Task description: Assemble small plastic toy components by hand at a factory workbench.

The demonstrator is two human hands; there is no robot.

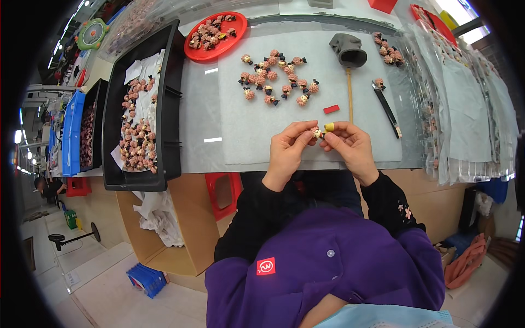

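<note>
Near the table's front edge, my left hand [286, 153] pinches a small pink-haired figurine [317, 133] with dark parts. On its other side my right hand [354, 152] is closed, thumb and fingers at the same figurine. Something yellow [329, 126], perhaps a finger cover, sits at the right index fingertip. Beyond my hands, a loose group of similar figurines [272, 75] lies on a white sheet [235, 131]. A small red block [331, 109] is just past my right hand. Fine detail of the held figurine is hidden by my fingers.
A black bin [174, 104] of figurines stands at left, beside a red round tray [236, 39]. To the right lie a black-handled craft knife [388, 112] and a grey cup-shaped piece [347, 49] with a wooden stick [350, 95]. Plastic-wrapped packs [465, 120] line the right edge.
</note>
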